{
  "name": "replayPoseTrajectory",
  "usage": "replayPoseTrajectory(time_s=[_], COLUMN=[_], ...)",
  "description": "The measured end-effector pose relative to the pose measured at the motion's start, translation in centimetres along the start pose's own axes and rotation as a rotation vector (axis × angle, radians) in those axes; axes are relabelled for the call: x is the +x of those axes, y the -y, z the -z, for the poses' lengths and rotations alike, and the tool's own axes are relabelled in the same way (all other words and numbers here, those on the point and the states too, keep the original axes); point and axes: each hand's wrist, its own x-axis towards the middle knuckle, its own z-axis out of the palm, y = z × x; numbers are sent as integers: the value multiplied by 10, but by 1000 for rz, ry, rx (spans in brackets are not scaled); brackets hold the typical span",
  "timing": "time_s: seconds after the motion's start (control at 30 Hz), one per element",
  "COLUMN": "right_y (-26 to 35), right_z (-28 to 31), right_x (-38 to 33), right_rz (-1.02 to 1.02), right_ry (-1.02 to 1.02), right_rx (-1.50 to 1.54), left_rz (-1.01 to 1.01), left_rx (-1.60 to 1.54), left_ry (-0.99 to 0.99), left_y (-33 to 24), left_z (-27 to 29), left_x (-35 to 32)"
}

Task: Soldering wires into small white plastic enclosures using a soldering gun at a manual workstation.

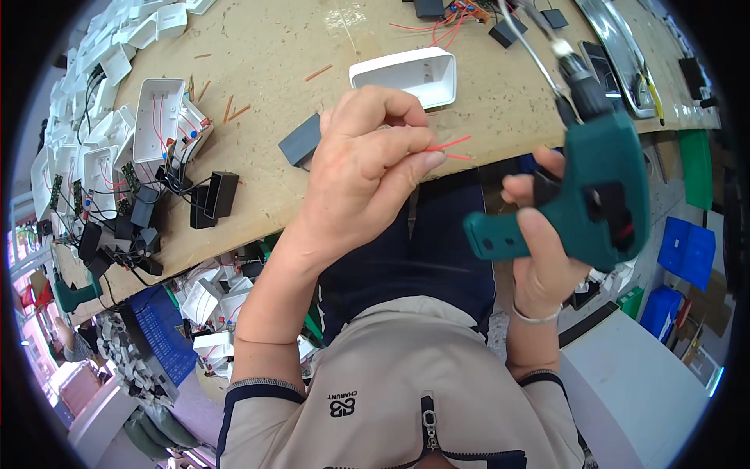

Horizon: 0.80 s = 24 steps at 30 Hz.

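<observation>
Two thin red wires (451, 144) protrude from the fingertips of a worker's left hand (367, 152) above the near edge of a wooden worktable (262, 47), beside an open white plastic housing (434, 80). With only a light pinch apparent, the wires could slip loose or twist out of line if tugged. The green pistol-grip power tool (605, 184) poses another hazard: its metal tip, blurred here, could strike the housing or snag the nearby grey cord (539, 59) should it swing inward.

The left forearm angles up from the lower left, the wrist bent toward mid-body; thumb and forefinger close on the wires, the other fingers loosely curled above a dark grey block (300, 141). The right hand (543, 227), a bracelet (536, 317) at its wrist, wraps the tool's grip, fingers near the black trigger area, the nose aimed away. Whether the trigger is pressed cannot be told.
</observation>
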Motion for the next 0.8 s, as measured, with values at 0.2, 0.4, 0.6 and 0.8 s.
replayPoseTrajectory(time_s=[0.2,0.4,0.6,0.8], right_y=[-9,-12,-12,-17], right_z=[-22,-24,-23,-24], right_x=[10,13,14,17], right_rz=[56,169,249,313], right_ry=[51,141,179,125], right_rx=[-29,-97,-285,-339], left_rz=[-26,-84,-93,-75], left_rx=[-44,-28,-22,-4], left_ry=[101,118,127,115], left_y=[-3,1,0,-2], left_z=[4,4,4,4], left_x=[0,-1,-2,-4])
